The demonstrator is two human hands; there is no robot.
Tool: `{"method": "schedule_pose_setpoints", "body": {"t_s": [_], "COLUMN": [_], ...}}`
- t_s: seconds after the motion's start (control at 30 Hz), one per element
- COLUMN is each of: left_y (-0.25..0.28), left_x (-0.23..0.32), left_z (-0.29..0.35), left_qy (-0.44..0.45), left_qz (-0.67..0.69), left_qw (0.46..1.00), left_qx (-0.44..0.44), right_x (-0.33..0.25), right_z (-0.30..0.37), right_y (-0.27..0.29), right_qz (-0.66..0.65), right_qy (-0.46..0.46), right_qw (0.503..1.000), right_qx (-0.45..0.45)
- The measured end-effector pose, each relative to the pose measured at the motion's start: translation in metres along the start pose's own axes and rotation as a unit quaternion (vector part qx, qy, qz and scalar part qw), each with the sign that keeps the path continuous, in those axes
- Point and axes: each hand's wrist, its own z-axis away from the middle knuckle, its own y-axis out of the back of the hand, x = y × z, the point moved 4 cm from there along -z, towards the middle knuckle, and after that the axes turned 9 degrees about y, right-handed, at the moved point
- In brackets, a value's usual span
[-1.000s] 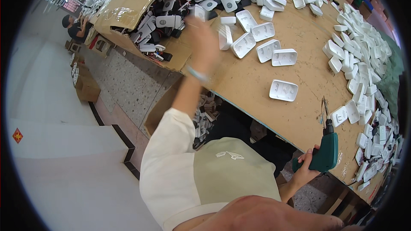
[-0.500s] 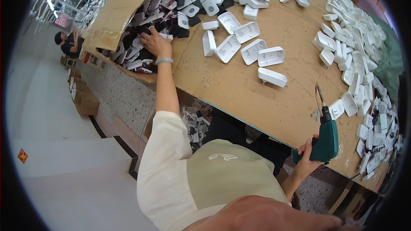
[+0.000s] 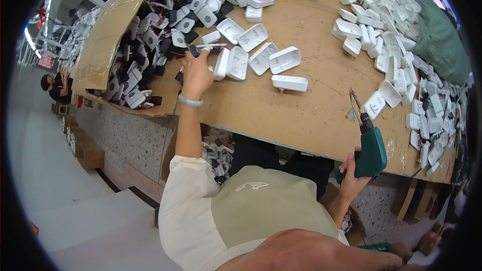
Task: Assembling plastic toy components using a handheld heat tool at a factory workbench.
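My left hand is closed on a thin white part with a black piece, held just right of the open cardboard box; my fingers hide some of it. In the box lies a heap of white and black parts with wires. Beside the hand, several open white plastic housings rest on the cardboard-covered table. My right hand grips the handle of a green soldering gun at the table's front edge, its thin tip pointing up and away from me.
A large heap of white housings covers the right side, next to a green cloth bag. Small white parts lie at the far right. Under the table stands a box of white pieces. Another person is at far left.
My left hand has come out of the box and moved right, now with a white and black part in it. The right hand still holds the soldering gun. The view has shifted.
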Motion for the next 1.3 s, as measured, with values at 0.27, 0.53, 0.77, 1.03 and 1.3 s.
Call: {"method": "schedule_pose_setpoints", "body": {"t_s": [0.27,0.53,0.77,1.03,1.3], "left_y": [-0.017,-0.062,-0.032,-0.021,-0.022], "left_x": [0.146,0.149,0.132,-0.069,-0.074], "left_z": [0.065,0.175,0.176,0.044,-0.004], "left_qy": [-0.339,-0.447,-0.413,0.153,0.034], "left_qz": [0.215,0.072,0.218,0.173,0.356], "left_qw": [0.916,0.891,0.876,0.941,0.881], "left_qx": [0.007,0.03,0.121,0.249,0.311], "right_x": [-0.004,-0.004,-0.004,-0.003,-0.018], "right_z": [-0.004,0.004,0.006,0.003,0.002], "right_y": [-0.016,-0.001,-0.01,-0.012,-0.016], "right_qz": [-0.007,-0.023,-0.009,-0.02,-0.018], "right_qy": [0.003,0.012,0.019,0.028,0.036], "right_qw": [1.0,0.999,1.0,0.999,0.999], "right_qx": [-0.001,0.025,0.007,0.006,-0.001]}}
